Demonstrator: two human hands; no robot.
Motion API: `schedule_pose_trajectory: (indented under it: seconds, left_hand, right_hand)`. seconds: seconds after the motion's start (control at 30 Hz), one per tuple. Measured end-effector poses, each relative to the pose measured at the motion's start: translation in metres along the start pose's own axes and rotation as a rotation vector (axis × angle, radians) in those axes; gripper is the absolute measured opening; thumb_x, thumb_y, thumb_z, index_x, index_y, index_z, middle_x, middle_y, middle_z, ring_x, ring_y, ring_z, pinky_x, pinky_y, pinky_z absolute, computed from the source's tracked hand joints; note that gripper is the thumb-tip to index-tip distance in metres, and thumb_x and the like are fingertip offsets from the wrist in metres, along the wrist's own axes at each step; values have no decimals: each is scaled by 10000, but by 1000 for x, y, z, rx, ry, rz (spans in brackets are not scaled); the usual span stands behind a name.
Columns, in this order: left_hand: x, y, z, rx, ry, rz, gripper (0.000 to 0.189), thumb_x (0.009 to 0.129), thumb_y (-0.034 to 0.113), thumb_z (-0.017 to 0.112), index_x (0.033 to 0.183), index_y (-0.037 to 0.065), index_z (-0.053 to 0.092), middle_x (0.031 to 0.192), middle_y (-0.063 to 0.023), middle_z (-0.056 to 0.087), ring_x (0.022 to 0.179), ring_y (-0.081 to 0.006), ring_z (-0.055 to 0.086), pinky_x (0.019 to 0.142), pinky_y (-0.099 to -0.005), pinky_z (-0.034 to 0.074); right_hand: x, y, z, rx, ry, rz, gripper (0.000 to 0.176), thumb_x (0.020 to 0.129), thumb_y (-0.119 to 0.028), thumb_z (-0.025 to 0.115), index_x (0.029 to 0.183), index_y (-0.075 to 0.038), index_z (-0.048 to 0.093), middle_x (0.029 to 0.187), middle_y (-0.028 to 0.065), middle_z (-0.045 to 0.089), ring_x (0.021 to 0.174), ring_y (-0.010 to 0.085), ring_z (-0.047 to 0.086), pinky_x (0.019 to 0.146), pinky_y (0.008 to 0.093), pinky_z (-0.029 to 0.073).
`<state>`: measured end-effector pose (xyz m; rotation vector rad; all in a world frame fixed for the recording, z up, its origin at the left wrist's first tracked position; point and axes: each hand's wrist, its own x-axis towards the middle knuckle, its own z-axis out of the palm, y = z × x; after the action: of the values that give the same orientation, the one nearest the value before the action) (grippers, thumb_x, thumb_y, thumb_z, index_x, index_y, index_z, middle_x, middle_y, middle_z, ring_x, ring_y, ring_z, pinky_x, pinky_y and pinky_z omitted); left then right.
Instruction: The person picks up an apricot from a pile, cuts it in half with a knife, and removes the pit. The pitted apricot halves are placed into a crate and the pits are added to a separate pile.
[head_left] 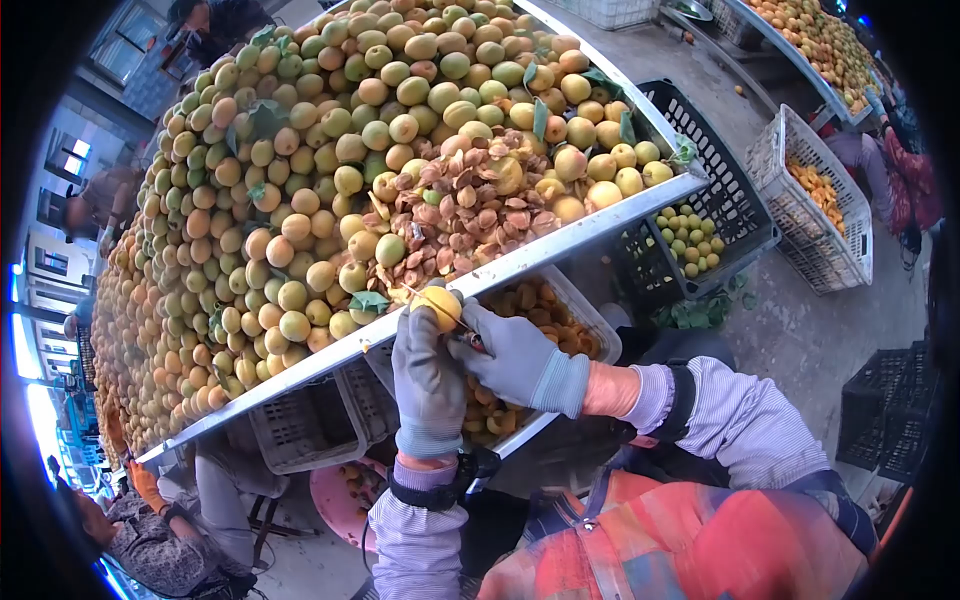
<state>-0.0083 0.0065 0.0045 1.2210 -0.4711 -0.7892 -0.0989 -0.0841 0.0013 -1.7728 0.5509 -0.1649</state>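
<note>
Both hands full: our left hand [428, 375] gripped an apricot [440, 304], our right hand [517, 360] pinched a small tool [476, 343]; we judged slow, shallow cuts safest.

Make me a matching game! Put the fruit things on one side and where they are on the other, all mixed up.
Things:
1. held apricot
2. brown pits
3. black crate
4. white basket

Places:
A. on the floor at the far right, with orange pieces inside
B. in the gloved left hand
C. heaped on the table among the fruit
D. by the table's end, with greenish fruit inside

Pairs: 1-B, 2-C, 3-D, 4-A
</note>
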Motion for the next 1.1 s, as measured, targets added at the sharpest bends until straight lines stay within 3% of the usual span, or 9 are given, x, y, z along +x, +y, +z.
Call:
schedule_pose_trajectory:
  seconds: [0.1, 0.2, 0.3, 0.5, 0.63, 0.7, 0.93, 1.0, 1.1]
  left_hand:
    - [-4, 19, 19, 163, 97, 27, 416, 957, 249, 481, 1261, -28, 418, 1091, -99, 541, 995, -149, 527, 896, -268, 422]
    - [-2, 10, 16, 69, 128, 148, 447, 871, 79, 613, 1254, -42, 416, 1106, -89, 529, 976, -146, 534, 878, -259, 433]
    - [2, 6, 7, 325, 112, 158, 382, 910, 171, 577, 1199, -44, 449, 1072, -81, 546, 948, -140, 528, 853, -262, 432]
    - [4, 2, 2, 411, 55, 24, 405, 972, 334, 430, 1080, -48, 514, 954, -102, 583, 858, -158, 523, 775, -279, 429]
    - [4, 6, 9, 466, 56, 103, 398, 975, 327, 426, 1068, -48, 523, 912, -111, 586, 843, -176, 532, 772, -286, 428]
    - [2, 12, 14, 536, 76, 143, 377, 986, 315, 403, 968, -25, 568, 894, -76, 565, 779, -163, 518, 724, -294, 438]
    - [3, 4, 7, 550, 142, 92, 371, 975, 294, 450, 944, -50, 585, 856, -102, 588, 776, -180, 533, 739, -294, 446]
    - [5, 1, 2, 451, 109, 55, 366, 953, 304, 508, 1044, -46, 561, 891, -51, 602, 792, -95, 530, 667, -226, 456]
    - [4, 4, 4, 477, 100, 50, 357, 952, 300, 511, 1024, -44, 572, 877, -46, 608, 786, -91, 522, 691, -230, 445]
  right_hand:
    - [0, -2, -3, 77, 7, -96, 364, 880, -224, 544, 1187, -43, 478, 838, 213, 618, 768, 342, 640, 673, 374, 491]
    - [0, -5, -6, 114, -13, -96, 360, 866, -194, 541, 1185, -36, 481, 867, 220, 615, 794, 351, 636, 680, 377, 491]
    - [-1, -2, -6, 96, 0, -93, 356, 864, -191, 541, 1176, -29, 483, 872, 228, 612, 801, 379, 623, 675, 392, 489]
    - [-1, 1, -8, -79, 34, -65, 358, 868, -244, 561, 1136, -19, 487, 828, 240, 608, 787, 421, 593, 658, 444, 476]
    - [0, 8, -6, -107, 49, -84, 356, 866, -252, 562, 1122, -18, 481, 810, 239, 608, 775, 421, 594, 657, 461, 473]
    - [-2, 3, -7, -138, 40, -83, 354, 860, -246, 564, 1115, -17, 479, 802, 237, 608, 771, 420, 595, 658, 463, 475]
    - [0, 9, -7, -266, 14, -93, 329, 832, -219, 578, 1072, -17, 478, 777, 220, 612, 767, 409, 602, 660, 462, 485]
    - [0, 9, -8, -264, 11, -83, 328, 830, -209, 577, 1078, -16, 483, 794, 227, 611, 776, 414, 599, 660, 462, 484]
    - [2, 23, -3, -191, 7, -114, 321, 836, -187, 577, 1091, -13, 492, 800, 206, 617, 737, 375, 615, 635, 427, 487]
